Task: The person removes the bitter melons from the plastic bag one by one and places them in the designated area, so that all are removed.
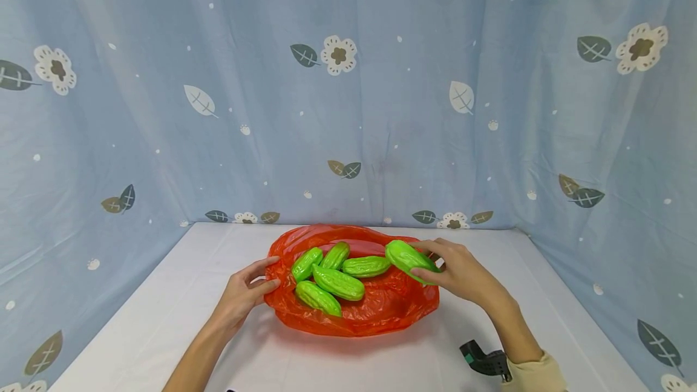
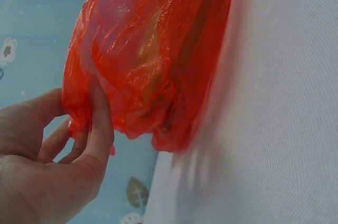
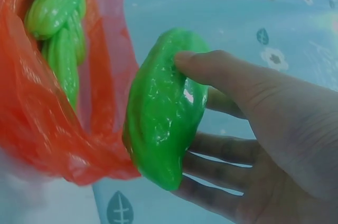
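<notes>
A red plastic bag (image 1: 381, 313) lies with its mouth spread wide, and several bright green, ridged bitter melons (image 1: 339, 284) sit inside it, mostly toward its left. At the bag's left rim, my left hand (image 1: 245, 292) pinches the thin plastic between thumb and fingers; the left wrist view shows the bunched film (image 2: 79, 97) there. My right hand (image 1: 463, 268) grips another bitter melon (image 1: 408, 259) above the bag's right rim. Seen from the right wrist, the thumb presses on the upper face of this bitter melon (image 3: 166, 108) and the fingers go behind it.
A white cloth (image 1: 163, 319) covers the table. Blue curtains (image 1: 348, 107) with leaf and flower prints stand behind it and along both sides. A dark strap with a small device (image 1: 484, 360) is on my right wrist, below a beige sleeve (image 1: 536, 375).
</notes>
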{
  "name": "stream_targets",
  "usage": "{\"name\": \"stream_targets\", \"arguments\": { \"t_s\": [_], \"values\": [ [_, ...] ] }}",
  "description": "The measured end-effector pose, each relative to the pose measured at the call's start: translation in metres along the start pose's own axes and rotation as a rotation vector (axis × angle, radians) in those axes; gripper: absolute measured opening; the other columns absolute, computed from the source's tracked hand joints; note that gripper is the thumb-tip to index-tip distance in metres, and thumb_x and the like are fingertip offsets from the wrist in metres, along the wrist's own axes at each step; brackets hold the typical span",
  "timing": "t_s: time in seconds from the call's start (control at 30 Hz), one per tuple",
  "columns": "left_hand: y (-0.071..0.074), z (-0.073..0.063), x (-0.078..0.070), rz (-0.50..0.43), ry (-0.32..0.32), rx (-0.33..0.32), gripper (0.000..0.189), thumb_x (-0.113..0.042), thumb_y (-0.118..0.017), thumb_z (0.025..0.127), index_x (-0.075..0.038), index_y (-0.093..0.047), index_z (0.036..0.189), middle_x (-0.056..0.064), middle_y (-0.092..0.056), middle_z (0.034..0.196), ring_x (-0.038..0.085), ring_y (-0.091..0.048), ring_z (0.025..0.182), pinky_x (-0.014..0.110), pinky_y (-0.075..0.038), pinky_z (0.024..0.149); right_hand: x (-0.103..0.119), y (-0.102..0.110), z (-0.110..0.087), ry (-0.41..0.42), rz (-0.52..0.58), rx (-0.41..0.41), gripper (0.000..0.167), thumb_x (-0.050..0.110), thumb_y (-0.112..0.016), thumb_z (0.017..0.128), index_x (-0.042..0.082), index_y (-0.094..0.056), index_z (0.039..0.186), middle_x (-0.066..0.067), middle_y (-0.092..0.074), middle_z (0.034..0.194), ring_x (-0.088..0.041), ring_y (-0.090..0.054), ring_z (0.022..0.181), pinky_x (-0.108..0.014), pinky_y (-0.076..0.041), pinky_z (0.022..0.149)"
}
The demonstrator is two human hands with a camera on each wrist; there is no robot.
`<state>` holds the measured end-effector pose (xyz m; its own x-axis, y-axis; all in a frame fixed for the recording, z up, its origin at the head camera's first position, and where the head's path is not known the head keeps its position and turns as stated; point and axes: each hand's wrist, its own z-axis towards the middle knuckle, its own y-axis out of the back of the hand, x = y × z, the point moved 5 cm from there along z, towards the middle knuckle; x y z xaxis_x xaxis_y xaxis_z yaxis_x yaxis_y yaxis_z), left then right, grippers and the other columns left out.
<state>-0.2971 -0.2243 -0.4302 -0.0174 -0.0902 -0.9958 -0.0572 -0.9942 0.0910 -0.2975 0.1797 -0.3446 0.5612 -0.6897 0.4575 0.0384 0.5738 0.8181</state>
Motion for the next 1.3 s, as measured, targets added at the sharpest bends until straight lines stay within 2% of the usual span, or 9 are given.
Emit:
{"name": "stream_targets", "arguments": {
  "t_s": [0.17,0.6,0.83,1.3],
  "values": [
    [0.000,0.000,0.000,0.008,-0.006,0.002,0.059,-0.015,-0.072,0.089,-0.010,-0.049,0.143,0.020,-0.052,0.130,0.012,-0.069,0.098,0.029,-0.059,0.080,-0.009,0.010,-0.003,-0.007,-0.014,-0.040,0.049,0.031,-0.077,0.085,0.015,-0.062,0.130,0.003,-0.067,0.100,-0.014,-0.065,0.090,-0.019,-0.056,0.070],
    [-0.001,-0.001,0.001,0.002,-0.002,0.003,0.060,-0.015,-0.073,0.089,-0.011,-0.049,0.143,0.020,-0.052,0.130,0.011,-0.069,0.099,0.028,-0.059,0.080,-0.031,0.027,-0.012,-0.104,-0.082,-0.102,0.052,0.040,-0.076,0.085,0.014,-0.063,0.129,0.000,-0.069,0.095,-0.014,-0.065,0.087,-0.019,-0.055,0.067],
    [-0.001,0.000,0.001,0.007,-0.003,0.002,0.060,-0.016,-0.073,0.089,-0.011,-0.049,0.143,0.020,-0.052,0.129,0.011,-0.069,0.098,0.028,-0.059,0.080,-0.041,0.029,-0.015,-0.132,-0.099,-0.129,0.051,0.037,-0.076,0.085,0.014,-0.063,0.128,-0.004,-0.069,0.097,-0.018,-0.066,0.085,-0.021,-0.052,0.061],
    [-0.001,0.000,0.001,0.008,0.003,-0.006,0.060,-0.015,-0.073,0.088,-0.010,-0.049,0.143,0.020,-0.052,0.128,0.012,-0.069,0.098,0.028,-0.059,0.080,-0.074,0.024,-0.020,-0.188,-0.115,-0.171,0.055,0.034,-0.075,0.086,0.014,-0.057,0.135,-0.012,-0.070,0.097,-0.022,-0.067,0.081,-0.027,-0.055,0.060]
  ]
}}
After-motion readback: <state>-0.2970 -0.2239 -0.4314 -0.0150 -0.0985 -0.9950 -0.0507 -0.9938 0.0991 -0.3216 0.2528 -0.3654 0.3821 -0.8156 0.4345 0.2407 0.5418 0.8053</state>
